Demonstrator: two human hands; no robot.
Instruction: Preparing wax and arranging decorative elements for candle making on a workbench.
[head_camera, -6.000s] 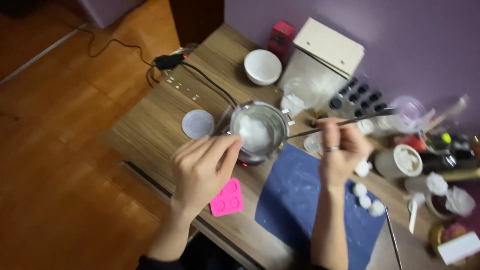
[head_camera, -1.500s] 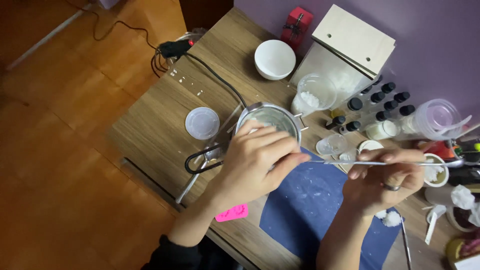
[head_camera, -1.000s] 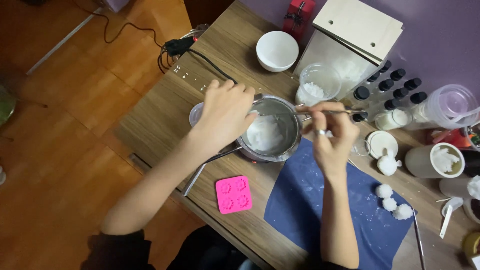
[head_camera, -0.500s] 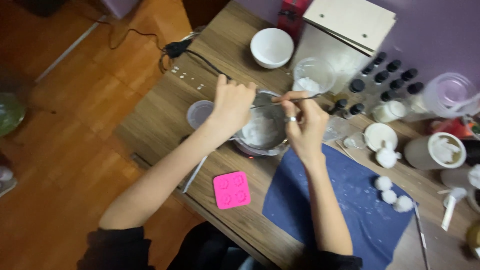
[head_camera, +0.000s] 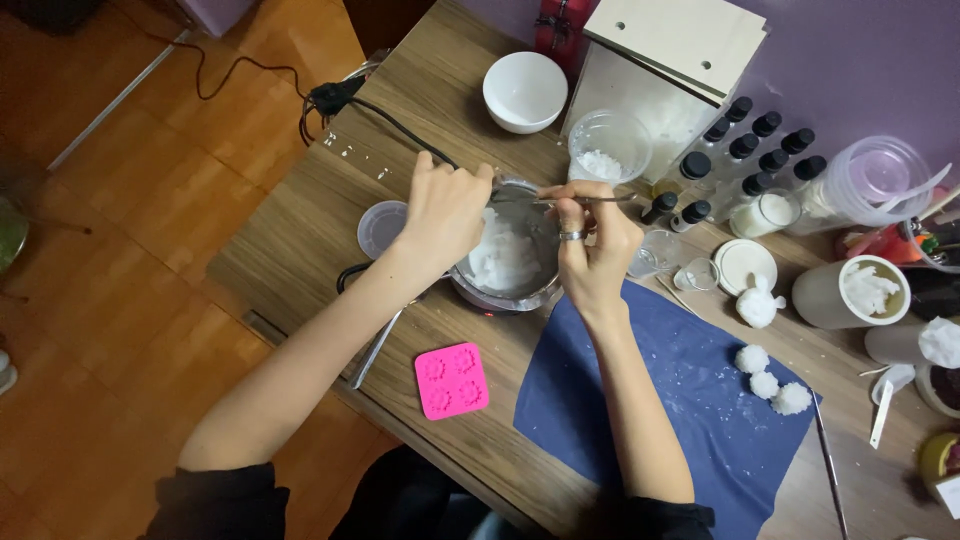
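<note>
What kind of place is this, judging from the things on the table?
Probably a home craft table for melting and moulding: a metal pot of white chunks, a pink mould, and rows of small dark-capped bottles.

Left hand (head_camera: 445, 215) curled downward; right hand (head_camera: 592, 245) in pinching grip.

black sleeves pushed up past the elbows, bare forearms, silver ring on right hand (head_camera: 590, 255)

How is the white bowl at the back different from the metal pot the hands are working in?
The white bowl is matte white, looks empty and stands untouched; the metal pot is shiny, holds white chunks, and is steadied by the left hand while the right hand holds a thin tool over it. Both are round and open-topped.
</note>
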